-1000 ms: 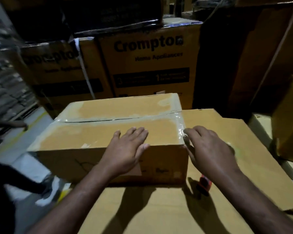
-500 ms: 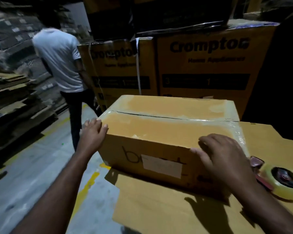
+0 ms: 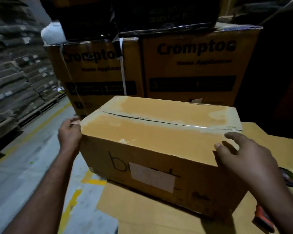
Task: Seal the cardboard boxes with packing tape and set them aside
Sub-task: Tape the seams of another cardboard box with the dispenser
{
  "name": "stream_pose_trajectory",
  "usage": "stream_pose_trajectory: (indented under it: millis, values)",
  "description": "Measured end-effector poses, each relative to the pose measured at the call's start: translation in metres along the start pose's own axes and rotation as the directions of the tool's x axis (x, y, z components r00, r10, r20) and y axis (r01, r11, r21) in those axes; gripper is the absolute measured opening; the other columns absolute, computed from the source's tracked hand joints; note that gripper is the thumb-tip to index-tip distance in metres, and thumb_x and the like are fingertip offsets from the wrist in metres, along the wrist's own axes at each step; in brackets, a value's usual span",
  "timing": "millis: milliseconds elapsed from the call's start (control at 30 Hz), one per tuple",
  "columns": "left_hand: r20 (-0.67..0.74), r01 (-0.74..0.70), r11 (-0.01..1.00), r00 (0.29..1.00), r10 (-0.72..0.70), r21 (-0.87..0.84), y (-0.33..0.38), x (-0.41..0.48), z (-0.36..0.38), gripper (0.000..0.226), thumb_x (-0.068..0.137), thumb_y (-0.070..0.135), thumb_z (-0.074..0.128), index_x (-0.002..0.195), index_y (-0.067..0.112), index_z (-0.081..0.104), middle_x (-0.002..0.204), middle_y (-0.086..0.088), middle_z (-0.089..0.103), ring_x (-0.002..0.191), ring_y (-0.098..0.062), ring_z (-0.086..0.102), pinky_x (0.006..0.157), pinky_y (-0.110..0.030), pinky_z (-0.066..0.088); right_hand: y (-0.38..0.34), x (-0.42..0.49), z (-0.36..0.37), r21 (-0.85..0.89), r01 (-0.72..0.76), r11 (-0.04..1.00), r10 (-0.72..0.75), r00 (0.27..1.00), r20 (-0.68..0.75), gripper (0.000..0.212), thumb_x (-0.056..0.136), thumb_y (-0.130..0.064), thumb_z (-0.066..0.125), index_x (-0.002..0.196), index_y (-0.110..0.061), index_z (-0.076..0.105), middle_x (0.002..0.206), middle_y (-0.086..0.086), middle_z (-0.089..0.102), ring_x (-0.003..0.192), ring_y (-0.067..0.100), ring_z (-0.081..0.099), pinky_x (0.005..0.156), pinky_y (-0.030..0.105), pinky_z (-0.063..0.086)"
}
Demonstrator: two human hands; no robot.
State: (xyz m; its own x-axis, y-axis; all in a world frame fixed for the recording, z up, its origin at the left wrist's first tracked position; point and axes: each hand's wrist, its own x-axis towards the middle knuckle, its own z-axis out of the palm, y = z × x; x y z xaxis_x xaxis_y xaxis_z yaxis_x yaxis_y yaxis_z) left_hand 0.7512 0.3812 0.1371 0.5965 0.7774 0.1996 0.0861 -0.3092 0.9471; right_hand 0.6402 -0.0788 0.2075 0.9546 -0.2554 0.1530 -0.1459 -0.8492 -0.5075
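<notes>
A brown cardboard box (image 3: 159,137) sits on a flat cardboard sheet (image 3: 142,215), its top seam covered with clear packing tape. A white label is stuck on its near side. My left hand (image 3: 69,132) presses against the box's left end, fingers curled over the top corner. My right hand (image 3: 243,152) rests on the box's near right top corner, fingers spread over the edge. A packing tape roll (image 3: 289,179) on its dispenser lies just right of the box, mostly hidden behind my right wrist; an orange part of the dispenser (image 3: 262,217) shows below my forearm.
Two large "Crompton" cartons (image 3: 201,65) stand directly behind the box, with dark cartons stacked on them. At the left, stacks of flattened goods on pallets (image 3: 15,81) line a grey floor with yellow lines (image 3: 71,205).
My left hand has slid from the box's top to its left end and my right hand to the near right corner. The view has swung; the person in white is out of sight.
</notes>
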Motion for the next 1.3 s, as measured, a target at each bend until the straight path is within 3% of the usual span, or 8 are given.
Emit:
stream_pose_trajectory:
  millis: [200, 467, 733, 867, 967, 1100, 1233, 1300]
  values:
    - [0.254, -0.057, 0.993, 0.964, 0.082, -0.102, 0.018, 0.047, 0.052, 0.034, 0.104, 0.018, 0.046, 0.131, 0.024, 0.065, 0.131, 0.002, 0.063, 0.122, -0.020, 0.057, 0.096, -0.033, 0.048, -0.011, -0.042, -0.008, -0.026, -0.055, 0.998, 0.055, 0.998, 0.004, 0.047, 0.093, -0.041, 0.053, 0.139, -0.036, 0.047, 0.106, 0.005, 0.066, 0.095, 0.027, 0.062, 0.080, 0.041, 0.055]
    - [0.389, 0.168, 0.986, 0.909, -0.148, -0.019, 0.007, -0.019, 0.089, 0.102, 0.096, 0.047, 0.062, 0.160, 0.026, -0.014, 0.170, -0.007, 0.003, 0.151, -0.035, 0.020, 0.118, -0.050, 0.029, 0.022, -0.026, 0.006, 0.051, -0.077, 0.996, 0.078, 0.996, -0.032, 0.037, 0.090, -0.041, 0.064, 0.123, -0.026, 0.062, 0.080, -0.012, 0.061, 0.071, 0.008, 0.057, 0.067, 0.031, 0.050]
    - [0.696, 0.401, 0.902, 0.693, -0.185, -0.160, 0.057, -0.288, 0.050, 0.111, 0.090, 0.048, 0.069, 0.157, 0.036, -0.018, 0.169, 0.002, 0.004, 0.153, -0.027, 0.019, 0.118, -0.043, 0.023, 0.089, 0.113, 0.015, 0.442, -0.150, 0.884, 0.139, 0.989, 0.058, 0.086, 0.081, -0.065, 0.066, 0.151, -0.030, 0.029, 0.157, 0.009, 0.030, 0.135, 0.030, 0.040, 0.106, 0.054, 0.041]
    - [0.644, 0.435, 0.874, 0.737, -0.207, -0.217, 0.071, -0.318, 0.061, 0.113, 0.088, 0.050, 0.072, 0.160, 0.029, -0.012, 0.169, 0.002, 0.008, 0.152, -0.024, 0.020, 0.120, -0.039, 0.021, 0.087, 0.129, 0.018, 0.710, -0.222, 0.668, 0.122, 0.974, 0.189, 0.066, 0.078, -0.061, 0.071, 0.128, -0.020, 0.060, 0.135, 0.006, 0.058, 0.112, 0.019, 0.062, 0.097, 0.047, 0.050]
    - [0.513, 0.443, 0.838, 0.824, -0.241, -0.319, 0.054, -0.294, 0.035, 0.126, 0.054, 0.067, 0.087, 0.155, 0.022, 0.026, 0.160, -0.014, 0.035, 0.144, -0.033, 0.039, 0.119, -0.057, 0.030, 0.086, 0.111, -0.005, 0.645, -0.106, 0.757, -0.015, 0.984, 0.180, 0.041, 0.087, -0.050, 0.066, 0.103, -0.012, 0.068, 0.104, 0.005, 0.064, 0.092, 0.021, 0.061, 0.075, 0.036, 0.047]
    - [0.582, 0.457, 0.837, 0.783, -0.220, -0.299, 0.044, -0.266, -0.025, 0.055, 0.083, 0.028, 0.066, 0.134, 0.012, 0.059, 0.129, -0.016, 0.067, 0.116, -0.036, 0.063, 0.105, -0.055, 0.045, 0.090, 0.077, -0.014, 0.595, -0.072, 0.801, -0.253, 0.860, 0.444, 0.029, 0.095, -0.032, 0.060, 0.091, -0.003, 0.061, 0.080, 0.005, 0.056, 0.069, 0.019, 0.053, 0.061, 0.028, 0.043]
    - [0.669, 0.339, 0.941, 0.701, -0.248, -0.005, 0.058, -0.245, -0.034, 0.051, 0.089, 0.036, 0.066, 0.136, 0.020, 0.058, 0.131, -0.003, 0.067, 0.123, -0.027, 0.060, 0.112, -0.054, 0.039, 0.077, 0.064, 0.018, 0.595, -0.021, 0.804, -0.340, 0.803, 0.489, 0.039, 0.094, -0.023, 0.064, 0.131, -0.019, 0.053, 0.116, -0.003, 0.064, 0.099, 0.008, 0.063, 0.079, 0.019, 0.049]
    - [0.644, 0.250, 0.960, 0.716, -0.270, 0.125, 0.071, -0.240, -0.028, 0.021, 0.101, 0.019, 0.056, 0.119, 0.010, 0.062, 0.098, -0.003, 0.069, 0.084, -0.016, 0.065, 0.081, -0.034, 0.051, 0.069, 0.066, 0.020, 0.574, 0.024, 0.819, -0.394, 0.751, 0.530, 0.048, 0.095, -0.022, 0.061, 0.140, -0.021, 0.045, 0.129, -0.002, 0.058, 0.108, 0.011, 0.060, 0.092, 0.027, 0.046]
